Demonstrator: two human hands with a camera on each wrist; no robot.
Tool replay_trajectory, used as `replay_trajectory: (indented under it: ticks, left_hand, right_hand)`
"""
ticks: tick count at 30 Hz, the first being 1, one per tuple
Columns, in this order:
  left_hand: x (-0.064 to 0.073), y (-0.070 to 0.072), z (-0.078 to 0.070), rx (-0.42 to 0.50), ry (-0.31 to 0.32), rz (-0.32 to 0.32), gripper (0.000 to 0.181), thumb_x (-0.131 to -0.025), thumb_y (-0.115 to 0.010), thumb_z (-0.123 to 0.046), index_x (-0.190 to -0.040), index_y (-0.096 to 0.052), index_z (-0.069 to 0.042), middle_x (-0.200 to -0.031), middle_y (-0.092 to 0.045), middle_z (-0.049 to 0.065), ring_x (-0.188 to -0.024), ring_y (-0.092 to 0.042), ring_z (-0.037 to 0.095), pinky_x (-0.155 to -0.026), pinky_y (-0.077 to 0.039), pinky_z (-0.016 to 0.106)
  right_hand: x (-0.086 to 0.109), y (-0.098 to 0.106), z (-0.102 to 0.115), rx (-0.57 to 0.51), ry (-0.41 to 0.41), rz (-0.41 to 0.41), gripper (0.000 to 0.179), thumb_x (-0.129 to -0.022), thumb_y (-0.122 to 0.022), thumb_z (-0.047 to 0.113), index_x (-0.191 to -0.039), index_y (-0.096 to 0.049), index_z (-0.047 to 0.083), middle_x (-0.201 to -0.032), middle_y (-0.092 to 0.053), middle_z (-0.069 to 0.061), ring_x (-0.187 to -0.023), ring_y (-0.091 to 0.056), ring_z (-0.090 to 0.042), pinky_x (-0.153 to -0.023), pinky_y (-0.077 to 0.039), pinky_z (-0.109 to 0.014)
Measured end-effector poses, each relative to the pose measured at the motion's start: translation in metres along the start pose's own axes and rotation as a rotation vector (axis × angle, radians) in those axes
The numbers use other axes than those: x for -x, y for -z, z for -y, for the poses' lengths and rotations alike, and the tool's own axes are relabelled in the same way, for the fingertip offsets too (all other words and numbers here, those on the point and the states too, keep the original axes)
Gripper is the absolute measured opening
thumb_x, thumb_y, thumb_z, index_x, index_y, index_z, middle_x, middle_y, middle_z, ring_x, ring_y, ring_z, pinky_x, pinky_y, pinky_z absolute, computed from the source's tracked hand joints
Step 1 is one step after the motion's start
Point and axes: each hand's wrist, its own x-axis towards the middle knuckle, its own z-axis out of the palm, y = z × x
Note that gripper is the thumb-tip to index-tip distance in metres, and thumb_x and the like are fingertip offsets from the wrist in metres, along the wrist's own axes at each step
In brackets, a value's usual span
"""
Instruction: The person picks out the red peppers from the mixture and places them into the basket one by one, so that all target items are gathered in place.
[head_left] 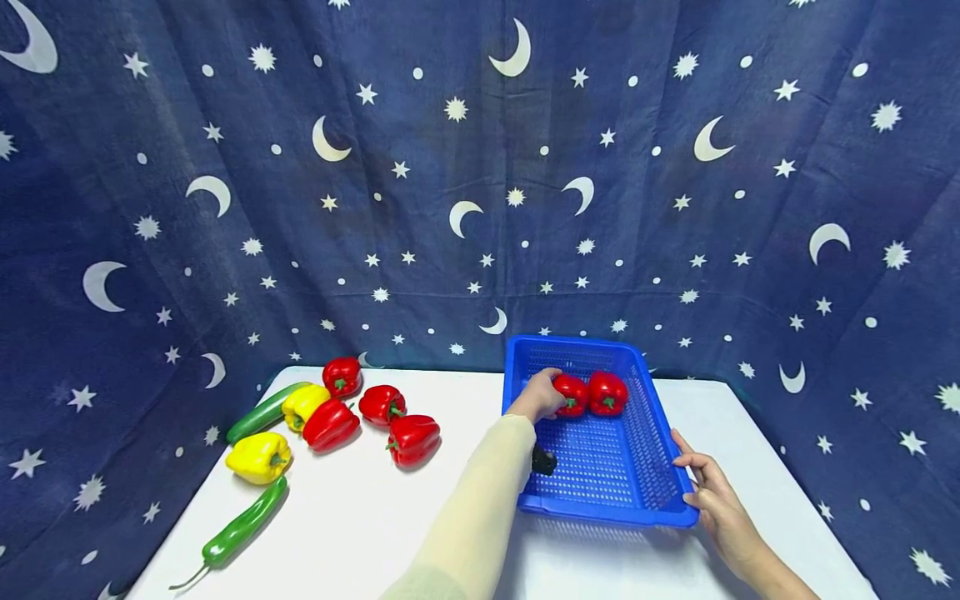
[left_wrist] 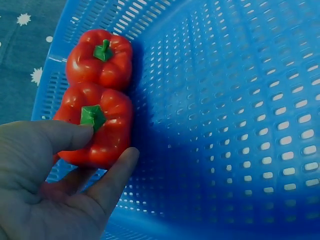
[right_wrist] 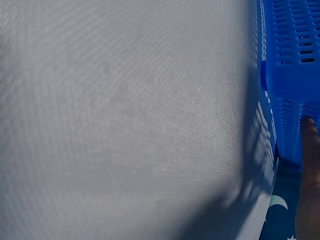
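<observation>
Inside the blue plastic basket (head_left: 592, 475), my left hand (head_left: 538, 396) holds a red bell pepper (head_left: 572, 398) at the far part of the floor. In the left wrist view the thumb lies by the green stem of that pepper (left_wrist: 112, 112), with the fingers around its lower side. A second red bell pepper (head_left: 608, 394) sits right beside it, stem showing. My right hand (head_left: 716, 504) grips the basket's right rim near the front corner. One finger (right_wrist: 310, 150) shows against the basket's perforated side (right_wrist: 292, 70) in the right wrist view.
On the white table (head_left: 360, 525), at the left, lie several red bell peppers (head_left: 414, 440), two yellow bell peppers (head_left: 258, 457), a long green chili pepper (head_left: 243, 525) and a green cucumber (head_left: 262, 414). A dark blue star-patterned curtain (head_left: 450, 275) hangs behind the table and basket.
</observation>
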Motion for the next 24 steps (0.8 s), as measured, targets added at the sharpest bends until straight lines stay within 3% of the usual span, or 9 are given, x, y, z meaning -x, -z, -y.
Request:
replay_trajectory:
  ticks: [8,17,24]
  left_hand:
    - [0.0003,-0.0001,0.0021,0.001,0.005,-0.026,0.058,-0.094,-0.061,0.005,-0.149,-0.049,-0.006,-0.137,-0.056,0.02,-0.104,-0.062,0.033,-0.073,-0.063,0.039]
    - [-0.0002,0.0008,-0.0002,-0.012,-0.009,-0.03,0.067,-0.088,-0.058,0.016,-0.15,-0.052,-0.01,-0.139,-0.057,0.017,-0.1,-0.061,0.03,-0.068,-0.061,0.034]
    - [-0.005,0.0003,0.0043,0.015,-0.006,-0.009,0.069,-0.09,-0.056,0.015,-0.153,-0.048,-0.01,-0.144,-0.053,0.017,-0.106,-0.059,0.031,-0.069,-0.06,0.033]
  right_hand:
    - [-0.0002,0.0004,0.0008,0.018,-0.015,-0.008,0.044,-0.088,-0.04,-0.005,-0.132,-0.037,-0.002,-0.172,-0.01,0.002,-0.156,-0.004,-0.013,-0.095,-0.038,-0.016]
    - [0.0002,-0.001,0.0026,0.005,0.0,-0.004,0.044,-0.088,-0.039,-0.006,-0.132,-0.036,-0.002,-0.172,-0.01,0.001,-0.154,-0.006,-0.007,-0.096,-0.036,-0.012]
    - [0.001,-0.0015,0.0028,0.004,-0.017,-0.003,0.045,-0.088,-0.038,-0.005,-0.132,-0.037,0.0,-0.172,-0.009,0.002,-0.155,-0.004,-0.007,-0.095,-0.036,-0.011]
